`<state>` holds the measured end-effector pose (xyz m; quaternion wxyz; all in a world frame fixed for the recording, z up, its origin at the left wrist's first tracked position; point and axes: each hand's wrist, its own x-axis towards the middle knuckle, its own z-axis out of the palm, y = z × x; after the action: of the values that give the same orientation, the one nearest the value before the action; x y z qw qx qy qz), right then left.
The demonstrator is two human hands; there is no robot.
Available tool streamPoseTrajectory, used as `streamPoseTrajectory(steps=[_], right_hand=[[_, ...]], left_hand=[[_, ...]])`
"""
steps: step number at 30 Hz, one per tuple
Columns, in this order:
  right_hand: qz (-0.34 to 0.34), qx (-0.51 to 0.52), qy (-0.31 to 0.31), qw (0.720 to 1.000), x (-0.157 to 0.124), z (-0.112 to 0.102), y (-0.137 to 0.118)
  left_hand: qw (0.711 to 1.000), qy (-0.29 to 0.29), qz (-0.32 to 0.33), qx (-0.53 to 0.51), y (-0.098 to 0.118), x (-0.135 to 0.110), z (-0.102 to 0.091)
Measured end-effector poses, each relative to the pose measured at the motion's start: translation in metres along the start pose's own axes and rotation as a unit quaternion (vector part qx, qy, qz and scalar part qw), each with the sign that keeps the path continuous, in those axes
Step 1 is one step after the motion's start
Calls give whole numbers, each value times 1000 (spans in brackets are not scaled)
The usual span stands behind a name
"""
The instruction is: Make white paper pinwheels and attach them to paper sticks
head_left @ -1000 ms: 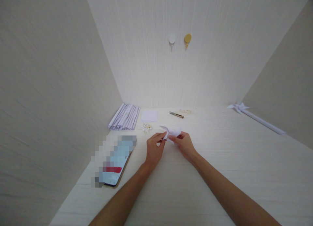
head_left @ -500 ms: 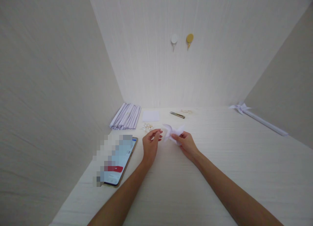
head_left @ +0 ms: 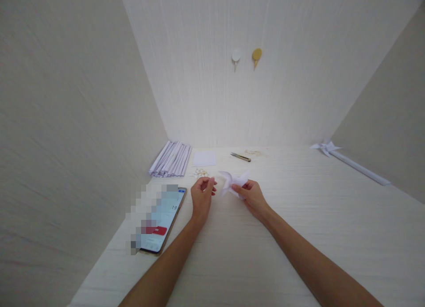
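Note:
My right hand [head_left: 254, 196] pinches a white paper pinwheel [head_left: 227, 181] between thumb and fingers, above the table. The pinwheel's folded blades spread out to the left of the grip. Just left of it, my left hand [head_left: 203, 198] is closed, thumb against the curled fingers, and does not touch the pinwheel. Whatever it may pinch is too small to make out. Close behind the left hand lies a small heap of pale, thin bits [head_left: 201, 172]. A smartphone [head_left: 166, 218] with a lit, partly blurred screen rests beside my left forearm.
A pile of rolled white paper sticks [head_left: 171, 159] lies at the back left, beside flat white paper [head_left: 204, 158]. Thread snips [head_left: 241, 157] and thin scraps [head_left: 254, 152] are at the back. A pinwheel on a stick [head_left: 360, 166] lies along the right wall. Two hooks [head_left: 256, 55] hang on the back wall.
My left hand has drawn slightly left, away from the pinwheel. The pinwheel has turned or tilted a little in my right hand, which stays nearly in place.

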<state>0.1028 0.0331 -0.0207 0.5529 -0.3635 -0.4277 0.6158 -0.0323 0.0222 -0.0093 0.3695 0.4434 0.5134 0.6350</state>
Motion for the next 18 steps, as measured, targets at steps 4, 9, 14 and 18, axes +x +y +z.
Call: streamPoseTrajectory(steps=[4,9,14,18], right_hand=[[13,29,-27,999,-5,4,-5],[82,57,-70,993,-5,5,-5],[80,64,-74,992,-1,4,-3],[85,54,-79,992,-1,3,-4]], left_hand=[[999,-22,14,35,-1,-2,-1],[996,-2,31,87,0,-2,-1],[994,-1,36,107,1,-3,2],[992,-15,40,123,-4,-3,3]])
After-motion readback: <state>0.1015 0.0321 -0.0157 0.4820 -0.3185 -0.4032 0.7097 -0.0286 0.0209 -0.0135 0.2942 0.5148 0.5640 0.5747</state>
